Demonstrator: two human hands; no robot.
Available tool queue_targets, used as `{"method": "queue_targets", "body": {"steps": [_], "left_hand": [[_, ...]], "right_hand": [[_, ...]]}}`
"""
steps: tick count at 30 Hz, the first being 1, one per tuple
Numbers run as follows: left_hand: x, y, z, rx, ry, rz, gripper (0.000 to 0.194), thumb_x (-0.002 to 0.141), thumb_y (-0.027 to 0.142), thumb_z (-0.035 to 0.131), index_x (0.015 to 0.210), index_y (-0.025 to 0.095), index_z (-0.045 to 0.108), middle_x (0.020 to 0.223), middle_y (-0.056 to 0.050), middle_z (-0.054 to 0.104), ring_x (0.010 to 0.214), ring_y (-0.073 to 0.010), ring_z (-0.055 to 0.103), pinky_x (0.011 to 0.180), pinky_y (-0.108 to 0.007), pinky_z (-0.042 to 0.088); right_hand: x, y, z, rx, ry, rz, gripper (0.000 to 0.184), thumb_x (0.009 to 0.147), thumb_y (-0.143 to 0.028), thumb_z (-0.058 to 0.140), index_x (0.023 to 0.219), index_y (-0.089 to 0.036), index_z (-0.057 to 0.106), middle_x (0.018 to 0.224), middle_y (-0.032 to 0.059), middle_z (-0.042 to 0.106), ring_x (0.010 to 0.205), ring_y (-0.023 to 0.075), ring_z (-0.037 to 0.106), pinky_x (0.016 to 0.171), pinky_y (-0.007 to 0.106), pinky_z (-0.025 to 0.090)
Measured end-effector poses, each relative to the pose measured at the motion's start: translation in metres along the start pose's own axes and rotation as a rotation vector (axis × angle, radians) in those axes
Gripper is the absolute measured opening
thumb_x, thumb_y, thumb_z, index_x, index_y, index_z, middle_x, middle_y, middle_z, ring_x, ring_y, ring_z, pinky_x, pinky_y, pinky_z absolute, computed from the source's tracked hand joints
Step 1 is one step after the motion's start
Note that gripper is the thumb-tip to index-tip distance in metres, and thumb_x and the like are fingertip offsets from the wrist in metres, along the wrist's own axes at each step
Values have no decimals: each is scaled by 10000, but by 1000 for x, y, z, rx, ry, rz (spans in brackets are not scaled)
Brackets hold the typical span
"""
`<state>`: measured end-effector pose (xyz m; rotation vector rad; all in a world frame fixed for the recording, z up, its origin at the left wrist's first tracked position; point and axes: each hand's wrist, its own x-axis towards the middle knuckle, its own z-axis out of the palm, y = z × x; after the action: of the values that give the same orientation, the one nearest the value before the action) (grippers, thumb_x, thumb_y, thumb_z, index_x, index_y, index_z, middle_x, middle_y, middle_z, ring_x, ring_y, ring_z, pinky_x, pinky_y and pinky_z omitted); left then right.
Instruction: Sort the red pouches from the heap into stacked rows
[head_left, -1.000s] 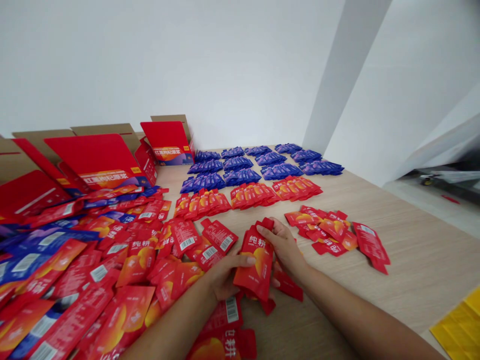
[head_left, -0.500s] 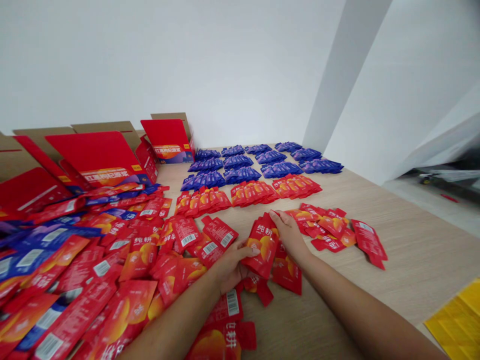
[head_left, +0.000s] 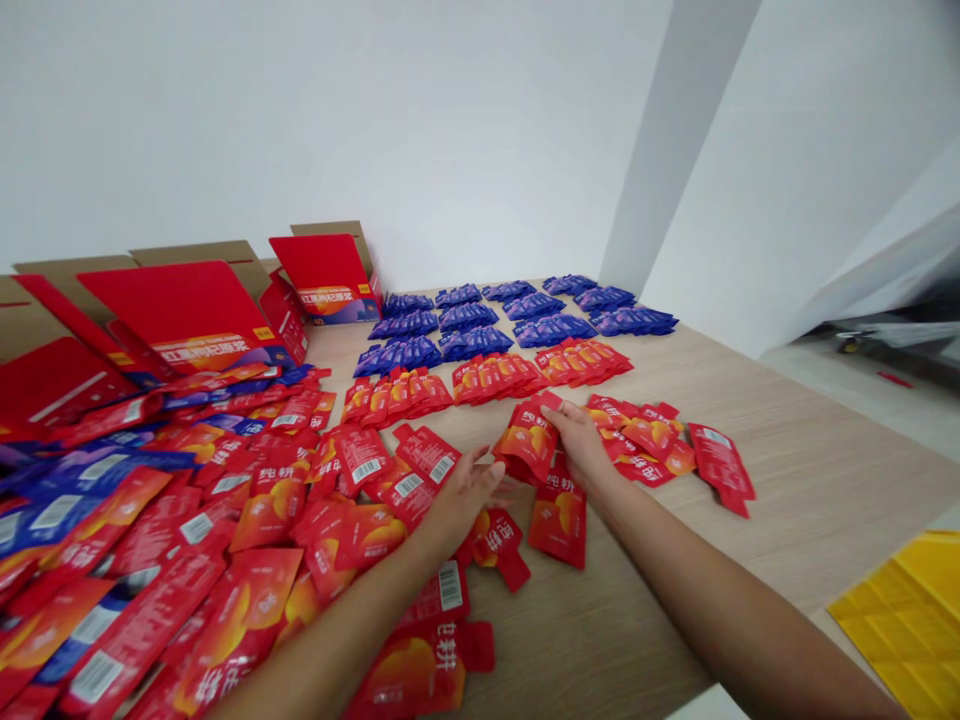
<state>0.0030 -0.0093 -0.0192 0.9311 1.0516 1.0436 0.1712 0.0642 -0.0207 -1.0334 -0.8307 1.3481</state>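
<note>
Red spouted pouches (head_left: 526, 440) with orange fruit printed on them are pinched at their upper edge by my right hand (head_left: 581, 437); they look like a small stack, but I cannot tell how many. My left hand (head_left: 461, 502) is just left of them, fingers spread, apart from the stack and holding nothing. Below the held stack, one red pouch (head_left: 559, 520) lies on the table, and another (head_left: 495, 540) lies partly under my left hand. Beside my left arm spreads a loose heap of red pouches (head_left: 274, 500) mixed with blue ones (head_left: 67, 500).
Fanned rows of blue pouches (head_left: 555, 330) and red pouches (head_left: 499, 378) line the back of the wooden table (head_left: 795, 450). Open red cartons (head_left: 180, 310) stand at the left. A small red pile (head_left: 645, 435) lies right of my hands. Yellow material (head_left: 907, 610) shows lower right.
My left hand has let go of the red pouches and opened, moving slightly away to the left. My right hand still grips them, now tilted back. The view has shifted slightly.
</note>
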Motion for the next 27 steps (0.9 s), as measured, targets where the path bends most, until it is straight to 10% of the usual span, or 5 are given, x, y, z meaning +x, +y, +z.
{"method": "queue_targets", "body": {"steps": [6, 10, 27], "left_hand": [[8, 28, 1, 557, 48, 14, 500, 767, 538, 556, 1075, 146, 524, 1116, -132, 621, 957, -225, 619, 720, -292, 495], [19, 40, 10, 933, -26, -22, 501, 748, 666, 462, 768, 171, 534, 676, -40, 632, 602, -179, 600, 515, -260, 426], [38, 22, 6, 728, -225, -159, 478, 723, 653, 510, 812, 185, 551, 547, 33, 599, 400, -106, 483, 400, -222, 343]], "right_hand": [[9, 1, -8, -41, 20, -68, 255, 574, -351, 726, 653, -223, 521, 506, -56, 587, 468, 147, 533, 487, 272, 415], [8, 0, -6, -43, 14, -138, 258, 606, -372, 715, 694, -227, 520, 531, -58, 588, 480, 152, 539, 501, 277, 424], [13, 3, -9, -192, 28, -314, 243, 700, -419, 632, 700, -240, 467, 526, -69, 509, 471, 132, 452, 488, 265, 388]]}}
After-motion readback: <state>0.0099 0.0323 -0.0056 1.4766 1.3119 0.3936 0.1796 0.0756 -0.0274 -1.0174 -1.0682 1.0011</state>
